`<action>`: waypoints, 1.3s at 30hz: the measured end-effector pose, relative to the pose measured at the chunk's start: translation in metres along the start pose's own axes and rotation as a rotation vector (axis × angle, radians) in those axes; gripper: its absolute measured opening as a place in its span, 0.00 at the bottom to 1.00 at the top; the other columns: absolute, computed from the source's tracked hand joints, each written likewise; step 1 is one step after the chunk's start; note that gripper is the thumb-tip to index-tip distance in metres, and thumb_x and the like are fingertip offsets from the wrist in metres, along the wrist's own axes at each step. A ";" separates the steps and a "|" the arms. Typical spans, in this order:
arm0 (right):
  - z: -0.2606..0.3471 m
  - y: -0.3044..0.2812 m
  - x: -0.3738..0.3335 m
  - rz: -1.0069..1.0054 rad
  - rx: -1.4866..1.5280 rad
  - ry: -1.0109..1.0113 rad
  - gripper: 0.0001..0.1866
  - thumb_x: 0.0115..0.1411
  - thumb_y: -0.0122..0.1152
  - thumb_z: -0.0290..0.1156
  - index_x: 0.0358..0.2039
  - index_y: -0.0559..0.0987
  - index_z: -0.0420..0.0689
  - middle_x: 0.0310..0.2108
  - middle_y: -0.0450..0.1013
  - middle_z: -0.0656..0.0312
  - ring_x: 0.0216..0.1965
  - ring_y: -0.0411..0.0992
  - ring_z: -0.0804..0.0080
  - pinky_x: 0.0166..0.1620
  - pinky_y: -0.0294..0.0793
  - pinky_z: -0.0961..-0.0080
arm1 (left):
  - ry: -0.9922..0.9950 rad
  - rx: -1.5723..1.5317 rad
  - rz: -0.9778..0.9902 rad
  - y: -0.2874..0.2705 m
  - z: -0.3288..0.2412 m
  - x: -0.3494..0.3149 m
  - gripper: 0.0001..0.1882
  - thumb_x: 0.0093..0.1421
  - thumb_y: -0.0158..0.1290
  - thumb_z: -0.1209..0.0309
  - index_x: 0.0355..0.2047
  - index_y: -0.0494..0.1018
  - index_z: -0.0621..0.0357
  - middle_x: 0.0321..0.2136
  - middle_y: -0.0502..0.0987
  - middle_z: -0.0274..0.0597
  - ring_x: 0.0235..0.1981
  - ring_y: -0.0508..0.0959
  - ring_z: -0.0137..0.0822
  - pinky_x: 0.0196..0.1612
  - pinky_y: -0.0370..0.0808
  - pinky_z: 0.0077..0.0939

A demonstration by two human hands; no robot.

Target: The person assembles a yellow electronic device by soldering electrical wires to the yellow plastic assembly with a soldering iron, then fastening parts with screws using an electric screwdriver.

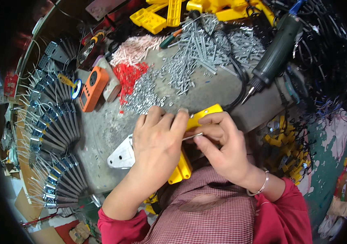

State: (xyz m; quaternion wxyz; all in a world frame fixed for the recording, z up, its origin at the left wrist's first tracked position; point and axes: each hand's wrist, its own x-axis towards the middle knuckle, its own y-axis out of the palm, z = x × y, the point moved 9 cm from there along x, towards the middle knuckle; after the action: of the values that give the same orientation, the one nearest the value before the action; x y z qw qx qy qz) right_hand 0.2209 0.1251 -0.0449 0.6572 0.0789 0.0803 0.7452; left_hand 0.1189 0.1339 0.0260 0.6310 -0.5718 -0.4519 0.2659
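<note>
Together, both hands work close to each other over the near edge of the grey counter [100,134]. The left hand [157,140] is back up, its fingers bent over and holding a yellow plastic part [208,112], which lies between the two hands, in front of the wearer's checked apron [218,191]. More yellow plastic shows below the hands; whether it is all one piece I cannot tell. From under the left palm a silver metal bracket [120,155] with holes sticks out to the left. The right hand [224,148] has its thumb and forefinger drawn narrow on a thin, pale wire-like piece [192,137], just beside the yellow part; its other fingers are curled and partly hidden.

Beyond the hands, loose heaps run into one another on the counter: small shiny metal pieces [143,95], red bits [129,77], pale pink tubes [137,49] and long silver screws [200,44]. An orange device [94,89] with a dial leans left of these. Off to the right lies a dark power screwdriver [277,51], its tip pointing toward the wearer. Fanned-out rows of dark cables [61,124] line the left side, while yellow housings [151,20] sit at the far edge.
</note>
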 end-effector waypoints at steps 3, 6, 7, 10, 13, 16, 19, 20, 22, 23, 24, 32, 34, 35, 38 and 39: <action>-0.023 0.006 -0.001 0.053 -0.029 0.162 0.07 0.58 0.61 0.22 0.33 0.71 0.36 0.31 0.79 0.52 0.32 0.79 0.75 0.33 0.76 0.77 | -0.027 -0.073 0.000 -0.001 0.003 -0.003 0.17 0.47 0.52 0.79 0.40 0.74 0.60 0.29 0.72 0.43 0.34 0.71 0.46 0.37 0.70 0.39; 0.002 0.024 -0.003 0.085 -0.429 -0.112 0.07 0.57 0.60 0.24 0.34 0.72 0.37 0.26 0.76 0.53 0.28 0.78 0.58 0.30 0.75 0.68 | -0.045 -0.101 0.049 0.001 0.005 -0.001 0.20 0.47 0.51 0.77 0.44 0.72 0.62 0.32 0.69 0.46 0.35 0.71 0.46 0.37 0.70 0.39; 0.007 0.032 -0.013 0.091 -0.502 -0.227 0.06 0.57 0.59 0.24 0.35 0.73 0.38 0.27 0.75 0.52 0.28 0.77 0.53 0.31 0.75 0.65 | -0.049 -0.094 0.087 0.004 0.004 -0.002 0.23 0.47 0.52 0.75 0.46 0.71 0.63 0.32 0.69 0.46 0.36 0.70 0.46 0.37 0.69 0.38; 0.010 0.034 -0.025 0.187 -0.457 -0.248 0.11 0.57 0.58 0.24 0.42 0.77 0.36 0.28 0.76 0.50 0.27 0.77 0.56 0.32 0.76 0.65 | -0.044 -0.135 0.112 0.003 0.006 0.001 0.26 0.46 0.52 0.76 0.49 0.70 0.55 0.31 0.67 0.46 0.35 0.70 0.46 0.35 0.69 0.39; 0.040 -0.001 -0.019 0.179 -0.701 -0.498 0.13 0.57 0.58 0.23 0.44 0.77 0.37 0.35 0.77 0.52 0.32 0.77 0.64 0.33 0.76 0.71 | -0.033 -0.124 0.149 0.008 0.007 -0.002 0.25 0.46 0.52 0.77 0.48 0.71 0.48 0.33 0.67 0.47 0.35 0.72 0.47 0.34 0.70 0.40; 0.077 -0.102 0.017 -0.372 -0.755 -0.373 0.28 0.55 0.63 0.26 0.58 0.69 0.43 0.43 0.74 0.56 0.40 0.73 0.69 0.37 0.76 0.74 | -0.085 -0.177 0.132 0.010 0.011 -0.010 0.16 0.52 0.53 0.75 0.42 0.71 0.51 0.40 0.70 0.49 0.39 0.75 0.49 0.37 0.75 0.42; 0.079 -0.141 0.042 -0.591 -0.689 -0.175 0.44 0.51 0.68 0.28 0.66 0.57 0.45 0.42 0.69 0.57 0.38 0.69 0.71 0.41 0.74 0.75 | -0.109 -0.252 0.070 0.007 0.010 -0.005 0.10 0.54 0.56 0.71 0.37 0.72 0.55 0.40 0.71 0.50 0.37 0.76 0.49 0.36 0.75 0.42; 0.077 -0.138 0.053 -0.574 -0.634 -0.180 0.51 0.49 0.70 0.30 0.69 0.49 0.46 0.42 0.70 0.56 0.39 0.70 0.68 0.42 0.74 0.73 | -0.126 -0.248 0.070 0.008 0.010 -0.006 0.10 0.54 0.56 0.71 0.37 0.72 0.55 0.40 0.71 0.50 0.37 0.76 0.49 0.36 0.75 0.42; 0.079 -0.131 0.065 -0.607 -0.588 -0.238 0.50 0.51 0.67 0.25 0.69 0.46 0.45 0.42 0.69 0.53 0.40 0.70 0.67 0.43 0.73 0.73 | -0.186 -0.288 -0.060 0.002 0.019 -0.009 0.12 0.51 0.62 0.70 0.26 0.69 0.60 0.37 0.74 0.45 0.29 0.77 0.47 0.31 0.75 0.39; 0.078 -0.129 0.068 -0.633 -0.527 -0.300 0.49 0.52 0.65 0.23 0.69 0.45 0.45 0.42 0.69 0.53 0.41 0.70 0.67 0.44 0.72 0.74 | -0.199 -0.289 -0.053 0.005 0.019 -0.009 0.12 0.51 0.62 0.70 0.26 0.69 0.60 0.37 0.74 0.45 0.29 0.77 0.47 0.31 0.75 0.39; 0.079 -0.125 0.071 -0.640 -0.394 -0.344 0.48 0.53 0.62 0.18 0.69 0.45 0.44 0.42 0.69 0.53 0.41 0.70 0.68 0.45 0.71 0.76 | -0.218 -0.310 -0.073 0.004 0.021 -0.011 0.12 0.51 0.62 0.70 0.25 0.68 0.61 0.36 0.74 0.45 0.27 0.77 0.46 0.29 0.75 0.38; 0.113 -0.067 0.092 -0.145 0.162 -0.246 0.31 0.57 0.59 0.35 0.58 0.62 0.34 0.40 0.71 0.52 0.39 0.72 0.68 0.48 0.73 0.69 | -0.252 -0.306 -0.083 0.007 0.028 -0.010 0.13 0.52 0.61 0.66 0.28 0.69 0.59 0.27 0.71 0.45 0.24 0.76 0.49 0.26 0.73 0.39; 0.121 -0.054 0.103 0.047 0.205 -0.287 0.29 0.60 0.56 0.33 0.59 0.61 0.36 0.37 0.67 0.56 0.38 0.68 0.70 0.50 0.69 0.69 | -0.270 -0.334 -0.054 0.009 0.033 -0.004 0.14 0.51 0.61 0.65 0.30 0.70 0.59 0.27 0.72 0.44 0.26 0.76 0.49 0.28 0.73 0.39; 0.130 -0.045 0.102 0.089 0.237 -0.324 0.28 0.62 0.54 0.33 0.59 0.59 0.37 0.34 0.63 0.59 0.38 0.65 0.71 0.52 0.65 0.70 | -0.173 -0.244 -0.160 0.000 0.029 0.001 0.15 0.51 0.61 0.64 0.32 0.70 0.59 0.27 0.72 0.43 0.28 0.77 0.47 0.31 0.73 0.39; 0.142 -0.024 0.087 0.178 0.327 -0.333 0.32 0.61 0.51 0.43 0.59 0.58 0.36 0.32 0.60 0.61 0.34 0.61 0.72 0.46 0.64 0.70 | -0.094 -0.212 -0.036 0.009 0.013 0.006 0.18 0.50 0.61 0.62 0.35 0.70 0.60 0.28 0.72 0.42 0.32 0.77 0.44 0.35 0.73 0.37; 0.145 -0.016 0.083 0.221 0.375 -0.348 0.34 0.61 0.49 0.47 0.59 0.58 0.35 0.30 0.59 0.61 0.32 0.59 0.73 0.44 0.63 0.70 | -0.098 -0.264 0.190 0.029 0.007 0.007 0.19 0.50 0.61 0.61 0.36 0.70 0.60 0.28 0.72 0.41 0.34 0.77 0.43 0.37 0.73 0.36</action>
State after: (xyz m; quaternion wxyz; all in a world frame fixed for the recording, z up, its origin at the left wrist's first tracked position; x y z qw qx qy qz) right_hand 0.2585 0.2118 0.0941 0.5498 0.3343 0.0935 0.7597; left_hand 0.1207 0.1489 -0.0003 0.4997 -0.6762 -0.4569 0.2904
